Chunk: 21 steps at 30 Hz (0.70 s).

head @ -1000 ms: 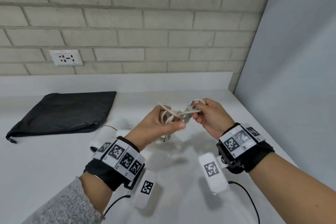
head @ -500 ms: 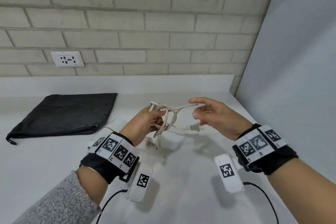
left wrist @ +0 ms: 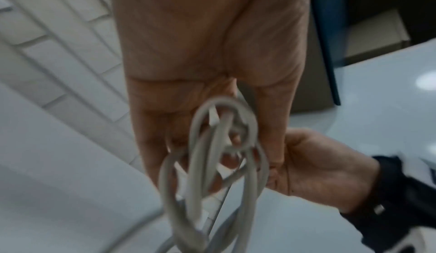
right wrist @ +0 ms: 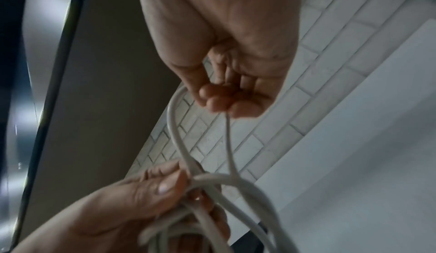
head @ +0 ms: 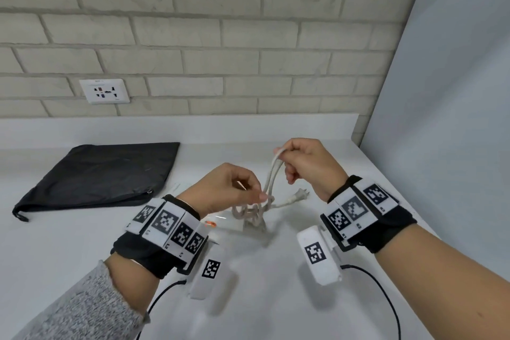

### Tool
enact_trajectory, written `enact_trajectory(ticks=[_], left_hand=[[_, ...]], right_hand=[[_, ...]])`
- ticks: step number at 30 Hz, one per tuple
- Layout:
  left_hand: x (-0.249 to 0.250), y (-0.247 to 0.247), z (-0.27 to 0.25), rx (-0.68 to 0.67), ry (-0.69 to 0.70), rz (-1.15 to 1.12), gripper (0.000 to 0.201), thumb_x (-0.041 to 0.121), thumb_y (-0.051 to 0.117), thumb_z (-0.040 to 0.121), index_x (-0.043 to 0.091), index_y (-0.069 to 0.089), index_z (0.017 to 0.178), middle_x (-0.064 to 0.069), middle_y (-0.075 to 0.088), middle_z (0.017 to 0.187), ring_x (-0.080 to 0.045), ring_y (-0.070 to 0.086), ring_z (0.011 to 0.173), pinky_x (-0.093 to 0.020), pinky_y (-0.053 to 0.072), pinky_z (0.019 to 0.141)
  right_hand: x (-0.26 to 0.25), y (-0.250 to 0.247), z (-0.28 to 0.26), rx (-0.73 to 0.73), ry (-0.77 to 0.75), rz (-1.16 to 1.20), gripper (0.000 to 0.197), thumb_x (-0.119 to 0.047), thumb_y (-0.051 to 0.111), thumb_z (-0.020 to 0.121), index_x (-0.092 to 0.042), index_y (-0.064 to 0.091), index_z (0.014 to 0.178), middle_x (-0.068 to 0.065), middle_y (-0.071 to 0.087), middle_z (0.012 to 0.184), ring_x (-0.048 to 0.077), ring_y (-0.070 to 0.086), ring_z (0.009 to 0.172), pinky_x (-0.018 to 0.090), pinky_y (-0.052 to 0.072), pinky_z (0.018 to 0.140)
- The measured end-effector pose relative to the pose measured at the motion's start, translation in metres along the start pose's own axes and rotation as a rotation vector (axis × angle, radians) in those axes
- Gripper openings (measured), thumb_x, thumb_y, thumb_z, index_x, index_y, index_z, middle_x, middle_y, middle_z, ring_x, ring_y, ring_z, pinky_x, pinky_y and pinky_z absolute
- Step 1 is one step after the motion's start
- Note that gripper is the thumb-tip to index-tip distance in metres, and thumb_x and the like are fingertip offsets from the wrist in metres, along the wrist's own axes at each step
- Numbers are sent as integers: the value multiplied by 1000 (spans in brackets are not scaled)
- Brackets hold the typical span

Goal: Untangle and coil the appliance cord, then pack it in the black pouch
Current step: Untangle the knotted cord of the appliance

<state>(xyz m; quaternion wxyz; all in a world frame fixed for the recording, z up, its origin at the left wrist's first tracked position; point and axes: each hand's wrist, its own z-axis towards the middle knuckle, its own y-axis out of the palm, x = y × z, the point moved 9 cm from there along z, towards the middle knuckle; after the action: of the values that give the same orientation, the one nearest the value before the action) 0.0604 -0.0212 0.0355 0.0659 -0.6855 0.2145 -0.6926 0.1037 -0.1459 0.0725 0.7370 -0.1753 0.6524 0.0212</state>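
Note:
A white appliance cord point(head: 271, 178) hangs tangled between both hands above the white counter. My right hand point(head: 306, 165) pinches a loop of it and holds that loop up. My left hand point(head: 229, 190) pinches the knot of loops just below and left. More tangled loops point(head: 248, 214) sag under the left hand, and the plug point(head: 299, 195) sticks out to the right. The black pouch point(head: 105, 171) lies flat at the back left. The wrist views show the cord point(left wrist: 212, 154) over my left fingers and the loop point(right wrist: 200, 141) running from my right fingertips to my left hand point(right wrist: 141, 201).
A wall socket point(head: 104, 90) sits in the brick wall behind the pouch. A grey panel point(head: 441, 119) stands along the counter's right side. A small clear wrapper with an orange mark point(head: 212, 223) lies on the counter point(head: 55, 257) under my left wrist.
My right hand, open half a second ago, has taken hold of a cord loop and lifted it. My left hand has dropped lower with the tangle, and the plug now shows at the right.

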Motion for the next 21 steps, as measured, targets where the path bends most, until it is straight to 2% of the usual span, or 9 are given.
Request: enact_trajectory(ticks=[6,8,10,11,12,14,16,19,21], left_hand=[[6,4,-7,77,78,230,23,30,78,69,10,68,75,-4,63,71,-5,52,55,-23,48,54],[9,2,-8,105,109,243,19,27,72,75,8,71,77,-2,62,70,0,52,53,-17,47,53],[9,-1,-8,124,127,242,17,25,66,81,10,70,75,0,61,67,0,52,54,-12,44,52],[7,-3,-7,130,132,237,17,25,63,84,12,69,74,0,61,66,-2,53,55,-15,46,55],[5,-6,-7,145,133,223,19,25,61,85,12,67,73,1,60,65,-5,53,57,-21,48,59],[0,-16,-4,202,116,150,23,24,58,88,9,65,72,1,59,63,-11,54,58,-30,50,64],[-3,-24,-2,251,98,65,25,22,56,88,9,63,68,-1,56,60,-16,53,60,-35,50,64],[0,-22,-1,255,96,37,27,22,56,89,13,61,63,-3,54,57,-18,52,59,-32,48,62],[1,-24,-1,287,87,25,30,23,56,89,14,60,61,-2,54,55,-17,51,56,-27,47,59]], right_hand=[[34,0,11,21,322,-34,26,-9,47,78,-12,39,53,-7,30,29,11,23,26,17,20,36],[51,1,11,-13,447,113,23,-11,47,81,-12,40,59,-6,28,30,10,25,27,16,23,35],[53,9,7,-88,468,233,11,-12,52,85,-9,48,75,1,48,42,12,45,35,18,38,36],[50,16,6,-142,429,296,9,-10,56,85,-7,49,90,8,59,59,15,57,47,21,47,43],[48,21,5,-196,372,329,25,-6,59,83,-7,46,105,15,64,79,20,64,63,24,53,52],[41,35,-1,-286,239,245,46,2,64,78,-8,42,118,17,60,100,25,64,81,29,57,68],[34,46,-7,-291,82,-7,37,3,66,76,-5,50,110,12,59,91,23,62,75,33,55,68],[21,48,-11,-121,-133,-217,16,-5,65,80,-4,58,94,7,59,69,23,61,61,40,54,66],[11,49,-14,-61,-266,-300,20,-8,59,84,-6,56,103,4,58,65,23,61,60,38,53,66]])
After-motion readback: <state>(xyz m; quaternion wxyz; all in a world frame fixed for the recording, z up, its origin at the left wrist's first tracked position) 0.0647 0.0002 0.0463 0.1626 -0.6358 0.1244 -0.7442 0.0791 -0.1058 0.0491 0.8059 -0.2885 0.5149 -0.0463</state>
